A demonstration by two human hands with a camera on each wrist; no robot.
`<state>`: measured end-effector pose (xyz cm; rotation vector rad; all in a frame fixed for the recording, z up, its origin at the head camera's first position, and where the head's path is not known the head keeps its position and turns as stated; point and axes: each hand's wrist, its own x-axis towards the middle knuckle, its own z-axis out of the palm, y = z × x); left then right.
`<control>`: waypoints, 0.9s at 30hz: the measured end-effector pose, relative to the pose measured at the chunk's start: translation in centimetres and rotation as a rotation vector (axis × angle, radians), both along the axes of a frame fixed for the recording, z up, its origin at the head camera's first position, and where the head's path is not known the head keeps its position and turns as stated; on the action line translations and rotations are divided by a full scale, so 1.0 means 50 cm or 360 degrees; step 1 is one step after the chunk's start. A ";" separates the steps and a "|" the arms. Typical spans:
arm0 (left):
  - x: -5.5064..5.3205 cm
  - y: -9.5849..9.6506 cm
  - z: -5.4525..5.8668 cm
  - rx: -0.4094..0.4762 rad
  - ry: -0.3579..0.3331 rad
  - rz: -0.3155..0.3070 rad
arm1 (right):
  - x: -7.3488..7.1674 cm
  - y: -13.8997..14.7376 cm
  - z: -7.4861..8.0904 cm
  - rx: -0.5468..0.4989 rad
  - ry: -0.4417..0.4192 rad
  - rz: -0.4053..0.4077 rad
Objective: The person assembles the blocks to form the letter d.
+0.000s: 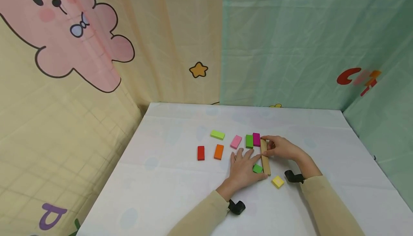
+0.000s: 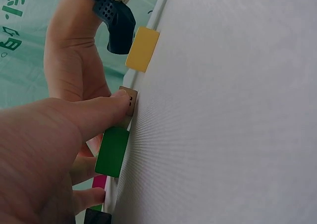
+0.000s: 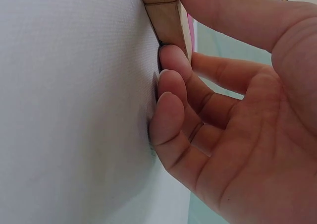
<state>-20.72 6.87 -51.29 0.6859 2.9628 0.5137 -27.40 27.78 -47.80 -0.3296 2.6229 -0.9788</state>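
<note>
Two plain wooden blocks lie end to end in a narrow row; their seam shows in the right wrist view. My right hand grips the farther wooden block, index finger at its far end and thumb along its side. Spread over the table, my left hand rests its thumb on the row's near end, its fingers fairly straight. A small green block lies under the left hand, between thumb and fingers, beside the row. A magenta block and a green block stand side by side at the far end.
Left of the hands lie a pink block, an orange block, a red block and a lime block. A yellow block sits near the row's near end. Printed curtains stand behind the white table.
</note>
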 end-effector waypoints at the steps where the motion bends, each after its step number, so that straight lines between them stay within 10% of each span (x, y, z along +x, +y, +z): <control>1: 0.000 0.000 0.001 0.0000 0.0001 -0.0001 | 0.000 0.000 0.000 -0.0001 0.0002 -0.0001; 27: 0.002 0.001 0.003 0.0062 0.0006 -0.0005 | -0.005 0.022 0.015 0.0008 0.0129 -0.0026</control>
